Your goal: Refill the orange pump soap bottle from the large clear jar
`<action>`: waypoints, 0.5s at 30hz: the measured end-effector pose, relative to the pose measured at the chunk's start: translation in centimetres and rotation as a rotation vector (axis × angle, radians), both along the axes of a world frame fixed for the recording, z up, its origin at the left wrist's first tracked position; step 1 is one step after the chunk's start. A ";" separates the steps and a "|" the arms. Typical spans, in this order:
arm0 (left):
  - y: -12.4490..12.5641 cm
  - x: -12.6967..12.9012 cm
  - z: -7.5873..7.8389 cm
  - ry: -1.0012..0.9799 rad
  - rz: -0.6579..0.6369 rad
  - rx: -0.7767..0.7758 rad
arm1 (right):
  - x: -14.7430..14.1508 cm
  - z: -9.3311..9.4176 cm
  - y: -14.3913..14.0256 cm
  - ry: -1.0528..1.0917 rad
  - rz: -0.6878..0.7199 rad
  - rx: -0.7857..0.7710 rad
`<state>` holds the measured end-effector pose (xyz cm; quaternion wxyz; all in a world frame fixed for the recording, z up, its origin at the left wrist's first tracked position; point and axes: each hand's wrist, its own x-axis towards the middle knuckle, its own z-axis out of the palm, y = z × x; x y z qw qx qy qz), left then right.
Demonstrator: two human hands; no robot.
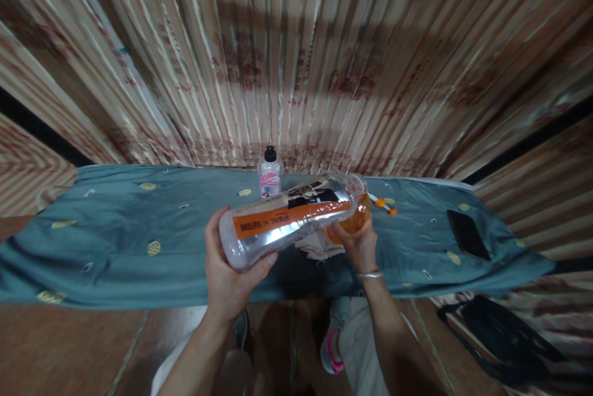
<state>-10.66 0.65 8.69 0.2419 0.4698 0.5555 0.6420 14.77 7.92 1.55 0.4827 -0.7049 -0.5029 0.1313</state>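
My left hand (231, 272) is wrapped round the base end of a large clear plastic bottle (287, 214) with an orange, black and silver label. The bottle is tipped almost onto its side, its neck pointing right and slightly up in the picture. My right hand (359, 241) grips an orange see-through container (357, 215), which sits at the neck of the large bottle and is partly hidden by it. Whether the two mouths touch, I cannot tell. Below them lies a crumpled pale cloth (319, 248), partly covered.
A small clear bottle with a black cap (270, 173) stands behind on the teal cloth-covered table (115, 229). White sticks with orange ends (384, 204) lie right of my right hand. A black phone (467, 234) lies farther right. A dark bag (504, 334) rests on the floor.
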 end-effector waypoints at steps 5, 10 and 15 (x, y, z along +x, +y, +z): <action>0.0 0.0 0.0 0.023 0.002 0.014 | 0.0 0.0 -0.1 0.005 0.020 0.011; 0.0 0.1 0.1 -0.003 0.000 0.020 | 0.1 0.0 -0.1 -0.002 0.031 -0.003; -0.1 0.1 0.3 -0.006 -0.004 0.021 | 0.0 0.0 -0.1 0.000 0.019 -0.017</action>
